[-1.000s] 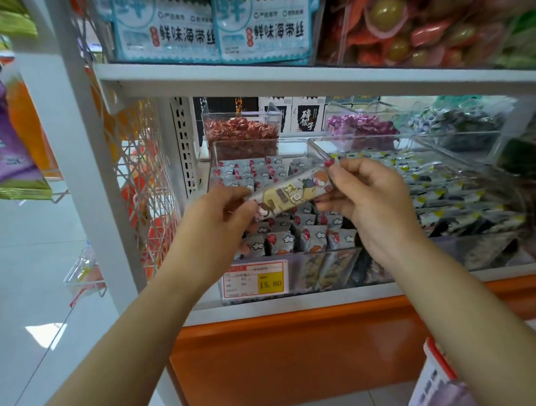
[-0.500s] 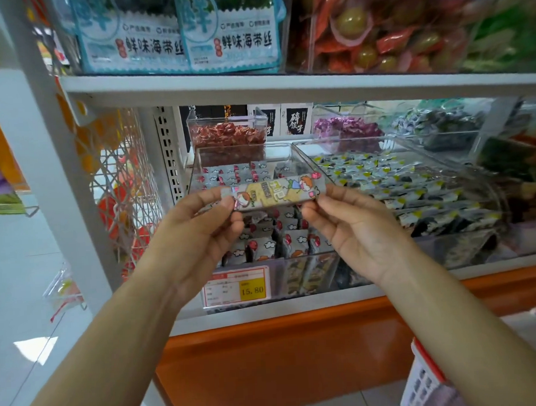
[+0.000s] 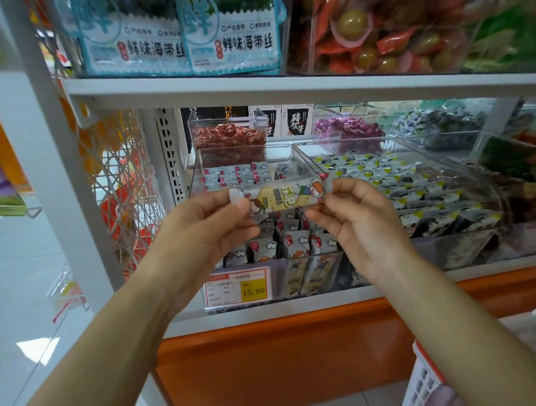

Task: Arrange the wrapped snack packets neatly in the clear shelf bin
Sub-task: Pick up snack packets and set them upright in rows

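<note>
left hand (image 3: 206,227) pinches the left end of the snack packet, fingers curled | price tag (image 3: 238,287) on the near wall of the clear bin (image 3: 246,148) | snack packet (image 3: 286,194) held almost level, crosswise above the bin's near rows of grey packets (image 3: 296,244) | right hand (image 3: 359,223) pinches the packet's right end, other fingers loosely curled | neighbouring bin (image 3: 462,176) just right, also full of packets

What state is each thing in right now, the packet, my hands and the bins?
snack packet: held level by both ends, not yet in the clear bin.
left hand: pinching the packet's left end.
right hand: pinching the packet's right end.
clear bin: open-topped, partly filled with stocked packets standing in rows.
neighbouring bin: open-topped, well filled.
</note>
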### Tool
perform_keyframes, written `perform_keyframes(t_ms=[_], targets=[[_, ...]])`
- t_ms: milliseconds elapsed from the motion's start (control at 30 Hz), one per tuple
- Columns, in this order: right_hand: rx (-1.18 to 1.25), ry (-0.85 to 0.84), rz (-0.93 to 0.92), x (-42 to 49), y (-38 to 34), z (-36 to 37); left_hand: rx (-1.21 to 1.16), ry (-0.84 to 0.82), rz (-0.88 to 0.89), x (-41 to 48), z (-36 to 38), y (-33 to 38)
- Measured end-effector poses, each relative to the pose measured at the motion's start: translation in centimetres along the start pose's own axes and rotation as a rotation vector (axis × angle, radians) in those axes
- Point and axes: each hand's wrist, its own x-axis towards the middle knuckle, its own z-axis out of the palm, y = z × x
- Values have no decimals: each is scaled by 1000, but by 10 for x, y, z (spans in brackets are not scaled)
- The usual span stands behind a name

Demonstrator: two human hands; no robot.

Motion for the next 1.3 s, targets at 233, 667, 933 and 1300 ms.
perform_keyframes(t_ms=[233,667,933,1300], targets=[[-251,-73,-94,-4,4,1,447,74,173,-4,1,0],[-543,-100,-161,-7,6,3,455,52,114,-7,1,2],[-771,-47,-405,-9,8,5,497,21,93,-7,9,-3],[-776,-183,-441,-16,11,12,541,149,177,-2,-1,2]])
